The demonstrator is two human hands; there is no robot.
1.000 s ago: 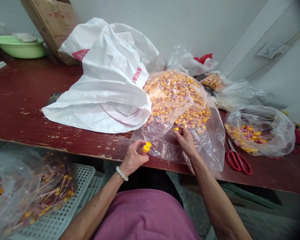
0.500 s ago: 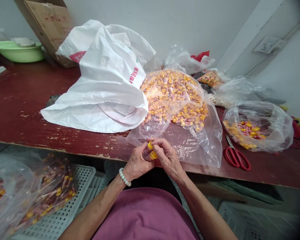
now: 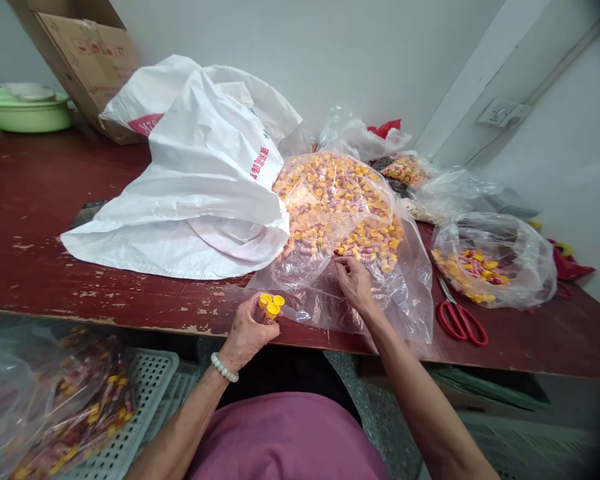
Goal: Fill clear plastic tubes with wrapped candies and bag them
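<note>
My left hand (image 3: 250,330), with a pale bead bracelet at its wrist, is closed around three small yellow-capped tubes (image 3: 273,311) standing side by side, caps up. Its fingers cover most of the tube bodies. Farther forward and to the right, my right hand (image 3: 356,285) reaches to the near edge of a heap of small yellow-capped pieces (image 3: 353,190) in a clear plastic bag (image 3: 410,313). Its fingers are bent together at the tips beside a small red spot; what they hold, if anything, I cannot make out.
A white woven sack (image 3: 200,193) lies left of the heap. Red-handled scissors (image 3: 461,323) and another clear bag (image 3: 530,260) of yellow and red pieces are on the right. A green basin (image 3: 25,117) and cardboard box (image 3: 87,63) stand back left; a white crate (image 3: 153,377) sits below the table.
Both hands were together at the yellow-capped tubes. They have parted: the left moved slightly left and down with the tubes, the right went forward to the heap. The view shifted slightly.
</note>
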